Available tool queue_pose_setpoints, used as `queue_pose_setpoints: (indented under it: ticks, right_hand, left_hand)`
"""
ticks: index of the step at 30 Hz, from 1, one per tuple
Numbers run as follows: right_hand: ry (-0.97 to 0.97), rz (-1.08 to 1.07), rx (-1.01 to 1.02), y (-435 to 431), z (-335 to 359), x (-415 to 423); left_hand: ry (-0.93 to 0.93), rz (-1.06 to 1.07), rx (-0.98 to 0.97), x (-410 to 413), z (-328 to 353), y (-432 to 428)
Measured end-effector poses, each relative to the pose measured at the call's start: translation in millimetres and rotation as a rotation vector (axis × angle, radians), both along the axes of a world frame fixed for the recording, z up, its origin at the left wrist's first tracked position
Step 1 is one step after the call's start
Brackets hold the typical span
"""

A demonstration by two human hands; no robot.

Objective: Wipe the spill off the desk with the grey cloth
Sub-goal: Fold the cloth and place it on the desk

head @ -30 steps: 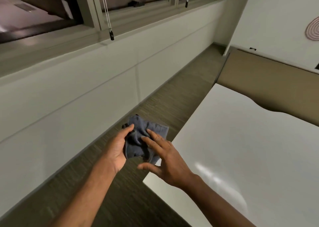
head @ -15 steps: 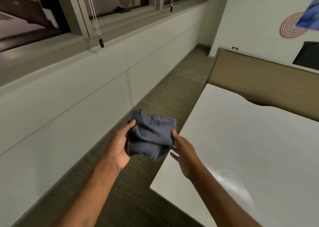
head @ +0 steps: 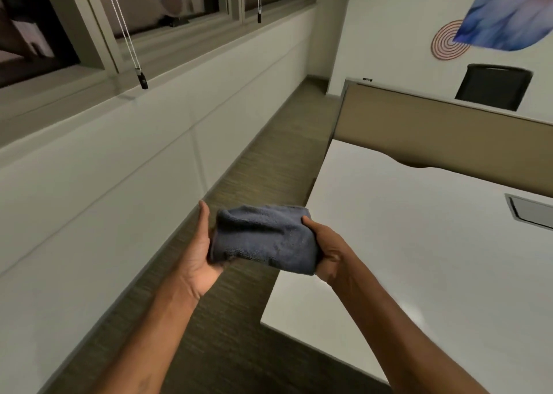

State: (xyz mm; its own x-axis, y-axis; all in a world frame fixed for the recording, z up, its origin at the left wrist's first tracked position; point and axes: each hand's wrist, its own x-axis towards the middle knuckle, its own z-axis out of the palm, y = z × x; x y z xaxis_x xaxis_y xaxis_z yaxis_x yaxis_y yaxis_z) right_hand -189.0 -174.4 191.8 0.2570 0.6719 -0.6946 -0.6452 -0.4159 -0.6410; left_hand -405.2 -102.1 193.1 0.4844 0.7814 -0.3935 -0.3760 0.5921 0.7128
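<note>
The grey cloth (head: pixel 264 238) is folded into a thick pad and hangs in the air over the floor, just left of the white desk (head: pixel 419 244). My left hand (head: pixel 199 250) cups its left end from below. My right hand (head: pixel 326 250) pinches its right end, right at the desk's left edge. A faint glossy patch (head: pixel 414 311) shows on the desk beside my right forearm; whether it is the spill or a reflection I cannot tell.
A tan partition panel (head: pixel 434 130) backs the desk, with a black chair (head: pixel 493 85) behind it. A recessed cable hatch (head: pixel 529 214) sits at the desk's right. A carpeted aisle (head: pixel 254 172) runs between desk and window wall; blind cords (head: pixel 140 76) hang down.
My right hand went from resting on top of the cloth to gripping its right end. The cloth is now spread wider between both hands, and my view has turned right toward the desk.
</note>
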Motion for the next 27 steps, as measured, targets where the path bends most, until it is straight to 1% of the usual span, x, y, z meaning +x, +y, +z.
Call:
queue_pose_setpoints:
  ticks: [4, 8, 11, 14, 16, 19, 23, 25, 27]
  right_hand:
    - [0.014, -0.046, -0.013, -16.0, 3.8, 1.1]
    - [0.004, -0.102, 0.064, -34.2, -2.7, 12.6]
    - [-0.015, -0.104, 0.068, -49.3, -6.2, 26.4]
    - [-0.091, -0.118, 0.018, -61.7, -8.5, 42.2]
    - [-0.122, -0.176, -0.023, -66.9, -11.9, 54.3]
    - [-0.136, -0.281, -0.057, -73.4, -15.2, 76.8]
    - [-0.074, -0.366, -0.076, -84.6, -19.1, 117.2]
    - [-0.067, -0.368, -0.088, -90.3, -22.6, 139.5]
    - [-0.061, -0.361, -0.093, -94.8, -25.1, 162.9]
  left_hand:
    - [0.042, -0.080, 0.005, 9.3, -4.9, -3.0]
    - [0.088, -0.144, 0.015, 25.7, -9.8, -5.1]
    - [0.121, -0.224, 0.107, 41.7, -7.1, -6.4]
    - [0.135, -0.317, 0.209, 62.9, 2.6, -10.5]
    - [0.210, -0.374, 0.296, 81.3, 9.5, -12.9]
    - [0.298, -0.402, 0.395, 111.8, 16.4, -15.0]
    - [0.396, -0.379, 0.382, 159.4, 15.5, -19.8]
    - [0.419, -0.339, 0.313, 182.5, 10.8, -23.8]
    - [0.370, -0.327, 0.211, 203.2, 6.4, -26.8]
